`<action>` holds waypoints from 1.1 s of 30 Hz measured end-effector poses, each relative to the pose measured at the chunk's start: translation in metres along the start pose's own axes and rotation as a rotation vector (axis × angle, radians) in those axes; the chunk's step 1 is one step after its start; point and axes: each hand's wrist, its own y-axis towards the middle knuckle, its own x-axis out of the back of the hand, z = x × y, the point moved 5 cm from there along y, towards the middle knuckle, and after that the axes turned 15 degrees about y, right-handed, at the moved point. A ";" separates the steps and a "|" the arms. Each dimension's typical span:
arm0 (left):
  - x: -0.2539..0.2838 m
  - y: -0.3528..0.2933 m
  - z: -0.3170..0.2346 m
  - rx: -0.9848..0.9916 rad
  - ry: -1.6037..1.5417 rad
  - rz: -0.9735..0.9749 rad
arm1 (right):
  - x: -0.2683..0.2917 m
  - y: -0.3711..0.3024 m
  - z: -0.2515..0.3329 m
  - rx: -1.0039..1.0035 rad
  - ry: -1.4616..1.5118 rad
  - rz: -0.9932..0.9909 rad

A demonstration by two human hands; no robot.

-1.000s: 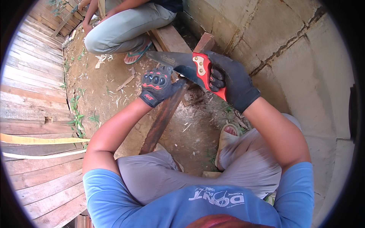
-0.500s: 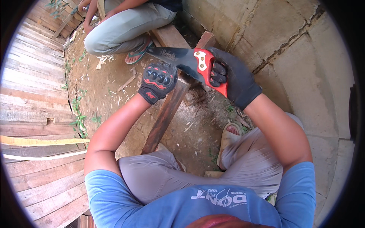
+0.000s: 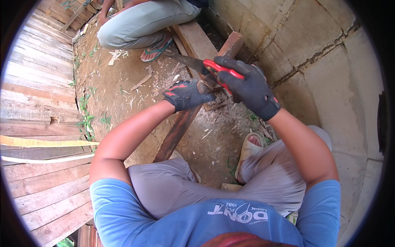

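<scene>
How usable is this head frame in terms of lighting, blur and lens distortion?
Head view: even daylight with soft shadows and no glare; the right hand on the saw and the left hand on the plank are sharp; fisheye bends the wooden boards near the rim, and the corners are black.
</scene>
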 end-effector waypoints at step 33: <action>-0.044 0.026 0.019 0.161 -0.151 -0.067 | -0.032 0.012 -0.015 0.004 -0.023 0.090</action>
